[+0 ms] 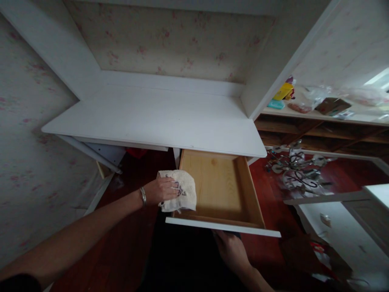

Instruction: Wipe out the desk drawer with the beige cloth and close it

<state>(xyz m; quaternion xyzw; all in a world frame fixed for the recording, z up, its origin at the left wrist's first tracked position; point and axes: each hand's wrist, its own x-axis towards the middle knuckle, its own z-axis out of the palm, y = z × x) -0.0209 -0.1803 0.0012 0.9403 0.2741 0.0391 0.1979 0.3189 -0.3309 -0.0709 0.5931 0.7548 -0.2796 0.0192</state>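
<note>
A wooden drawer (214, 182) with a white front panel (223, 227) is pulled out from under a white desk (158, 113). My left hand (165, 190) presses a cream cloth (186, 194) with a dark pattern against the drawer's left side, near the front corner. Part of the cloth hangs over into the drawer. The fingers lie on top of the cloth; the thumb is hidden. Below the front panel, my right hand (232, 248) grips the drawer from the front, its fingertips partly hidden by the panel.
A chandelier (300, 166) lies on the red floor at right, near a white cabinet (343, 223). Behind it, a low shelf (319, 114) carries plastic bags, a box and a yellow object. Floral-papered wall (24, 162) bounds the left side.
</note>
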